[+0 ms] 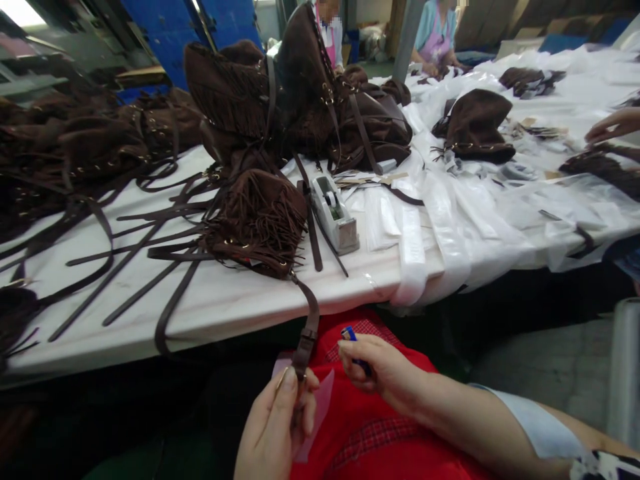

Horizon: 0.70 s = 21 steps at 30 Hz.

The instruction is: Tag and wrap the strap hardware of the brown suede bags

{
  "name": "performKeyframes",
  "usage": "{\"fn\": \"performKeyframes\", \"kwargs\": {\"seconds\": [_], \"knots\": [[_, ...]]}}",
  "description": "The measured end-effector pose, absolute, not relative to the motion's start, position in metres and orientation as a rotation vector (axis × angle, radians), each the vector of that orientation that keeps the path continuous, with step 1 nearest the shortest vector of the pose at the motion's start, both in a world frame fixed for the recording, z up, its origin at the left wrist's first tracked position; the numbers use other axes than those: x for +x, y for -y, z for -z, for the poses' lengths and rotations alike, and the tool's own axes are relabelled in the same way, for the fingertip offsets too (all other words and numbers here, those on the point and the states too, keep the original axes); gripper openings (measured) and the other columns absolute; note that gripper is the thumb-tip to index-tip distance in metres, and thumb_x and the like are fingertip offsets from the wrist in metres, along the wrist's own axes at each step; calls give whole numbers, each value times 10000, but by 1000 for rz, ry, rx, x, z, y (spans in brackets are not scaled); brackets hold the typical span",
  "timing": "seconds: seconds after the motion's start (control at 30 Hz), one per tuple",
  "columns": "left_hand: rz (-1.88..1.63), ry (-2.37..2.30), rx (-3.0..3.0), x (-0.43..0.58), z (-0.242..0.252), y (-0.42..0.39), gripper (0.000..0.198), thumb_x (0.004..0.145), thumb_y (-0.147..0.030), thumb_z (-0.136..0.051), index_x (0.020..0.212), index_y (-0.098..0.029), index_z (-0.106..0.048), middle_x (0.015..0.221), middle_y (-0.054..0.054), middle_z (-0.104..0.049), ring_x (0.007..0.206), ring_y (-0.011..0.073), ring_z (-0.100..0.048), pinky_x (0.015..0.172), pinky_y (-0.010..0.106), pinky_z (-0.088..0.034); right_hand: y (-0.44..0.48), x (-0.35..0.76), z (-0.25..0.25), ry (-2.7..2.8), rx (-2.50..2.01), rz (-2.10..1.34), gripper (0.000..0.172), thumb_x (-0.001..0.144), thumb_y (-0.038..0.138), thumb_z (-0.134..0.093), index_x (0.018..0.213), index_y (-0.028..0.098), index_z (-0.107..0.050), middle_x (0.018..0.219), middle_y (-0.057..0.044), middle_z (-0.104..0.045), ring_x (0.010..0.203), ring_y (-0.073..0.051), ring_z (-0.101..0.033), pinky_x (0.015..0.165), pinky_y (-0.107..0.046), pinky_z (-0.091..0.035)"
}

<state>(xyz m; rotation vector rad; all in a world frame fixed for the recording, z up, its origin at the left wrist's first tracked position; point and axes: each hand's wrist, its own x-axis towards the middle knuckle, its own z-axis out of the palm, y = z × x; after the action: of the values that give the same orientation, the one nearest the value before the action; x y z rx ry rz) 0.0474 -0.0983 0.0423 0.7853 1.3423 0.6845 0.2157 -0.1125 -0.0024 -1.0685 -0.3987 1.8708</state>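
Note:
My left hand (280, 417) pinches the lower end of a dark brown strap (309, 327), which has a buckle-like keeper on it and hangs over the table edge. The strap runs up to a brown fringed bag (255, 223) lying at the front of the table. A thin pale sheet (320, 413) shows behind the fingers of that hand. My right hand (375, 367) is closed around a blue lighter (350, 335) with its metal top pointing up, a short way right of the strap and apart from it.
A grey tape dispenser (336, 217) stands beside the bag on the white-covered table (220, 300). Brown bags (300, 100) are heaped behind, with more at left. Clear plastic bags (450, 220) lie at right. A co-worker's hand (615, 125) reaches in at right; two people stand behind.

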Motion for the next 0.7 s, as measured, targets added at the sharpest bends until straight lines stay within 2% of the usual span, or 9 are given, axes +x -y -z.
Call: {"fn": "performKeyframes", "kwargs": {"seconds": [0.07, 0.13, 0.2, 0.3, 0.37, 0.43, 0.53, 0.63, 0.7], "knots": [[-695, -1328, 751, 47, -43, 99, 456, 730, -601, -711, 776, -153, -636, 496, -40, -475, 470, 69, -390, 459, 151, -296, 111, 214, 3, 444, -1074, -1879, 450, 715, 523, -699, 604, 180, -430, 507, 71, -384, 437, -45, -270, 427, -220, -141], [-694, -1317, 732, 45, -43, 100, 460, 733, -602, -708, 777, -150, -638, 499, -39, -479, 472, 66, -394, 462, 146, -293, 111, 212, 4, 509, -1098, -1831, 415, 706, 502, -725, 661, 175, -473, 511, 83, -377, 442, -47, -266, 434, -220, -161], [-680, -1305, 715, 42, -41, 101, 454, 743, -597, -701, 781, -149, -636, 501, -34, -490, 468, 63, -393, 455, 142, -277, 111, 212, 5, 632, -1161, -1694, 358, 705, 425, -758, 845, 157, -567, 536, 96, -374, 472, -56, -285, 458, -213, -209], [-611, -1257, 671, 37, -37, 100, 429, 794, -580, -648, 776, -152, -626, 468, -33, -485, 415, 48, -320, 410, 143, -181, 106, 213, 8, 926, -1283, -1458, 510, 755, 280, -732, 1222, 171, -560, 569, 104, -372, 512, -73, -331, 502, -207, -280], [-555, -1187, 609, 33, -35, 98, 416, 838, -556, -595, 735, -154, -607, 420, -45, -441, 379, 37, -242, 392, 154, -132, 97, 213, 12, 1135, -1315, -1381, 567, 776, 240, -706, 1316, 205, -537, 606, 90, -434, 522, -75, -362, 515, -206, -317], [-521, -1082, 512, 30, -33, 96, 407, 864, -521, -559, 677, -160, -575, 374, -70, -353, 355, 32, -173, 385, 164, -124, 86, 213, 16, 1260, -1270, -1368, 486, 779, 261, -710, 1250, 201, -607, 713, 48, -562, 572, -81, -441, 565, -211, -385], [-500, -981, 422, 25, -29, 90, 401, 871, -496, -527, 636, -171, -546, 349, -96, -263, 338, 29, -104, 384, 175, -128, 68, 213, 24, 1342, -1171, -1449, 278, 808, 361, -697, 987, 149, -707, 787, -8, -659, 666, -116, -546, 653, -238, -453], [-533, -1137, 633, 22, -26, 85, 455, 860, -569, -531, 668, -160, -585, 393, -53, -396, 358, 39, -159, 389, 179, -100, 53, 216, 23, 1555, -1218, -1447, 295, 837, 435, -669, 824, 144, -717, 693, -5, -654, 654, -129, -554, 648, -237, -441], [-680, -1328, 905, 21, -25, 83, 468, 832, -611, -574, 753, -154, -636, 506, -9, -532, 398, 57, -244, 394, 188, -151, 46, 220, 18, 1703, -1271, -1402, 300, 838, 440, -668, 790, 147, -713, 682, 2, -650, 645, -124, -547, 637, -228, -420]]}}
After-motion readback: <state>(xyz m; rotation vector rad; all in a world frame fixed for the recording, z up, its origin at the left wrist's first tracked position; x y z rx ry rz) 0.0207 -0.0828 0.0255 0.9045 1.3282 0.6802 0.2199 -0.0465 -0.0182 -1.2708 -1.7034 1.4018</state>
